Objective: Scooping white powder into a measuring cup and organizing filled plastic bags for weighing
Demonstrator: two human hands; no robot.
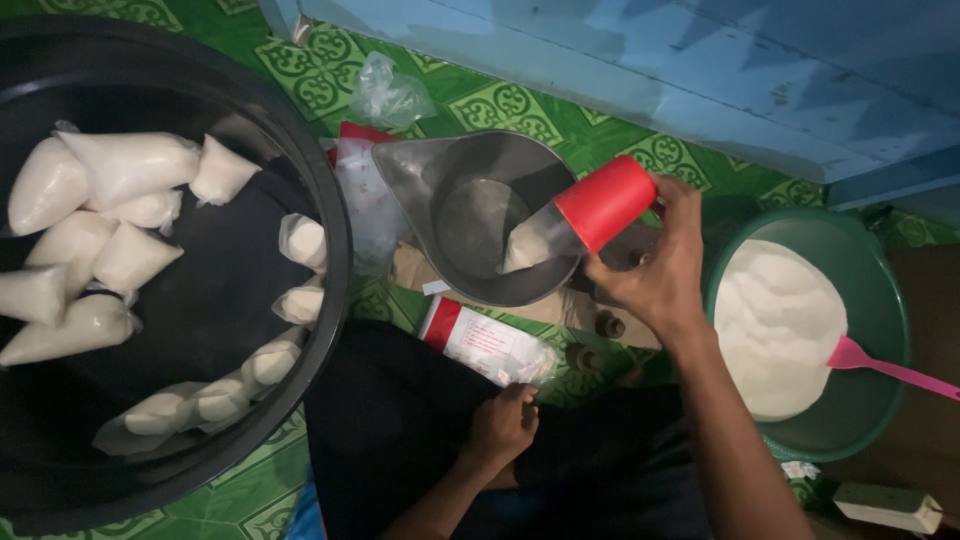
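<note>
Green patterned floor mat [500, 105] bears black basin [335, 240], green bowl [885, 300]

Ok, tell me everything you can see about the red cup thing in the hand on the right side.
The red cup looks like smooth plastic, a short cylinder tipped on its side. The right hand grips it from behind. A clear plastic bag partly filled with white powder hangs from its mouth, its lower end resting in the grey metal pan of the scale. Whether the cup's ends are open cannot be told.
</note>
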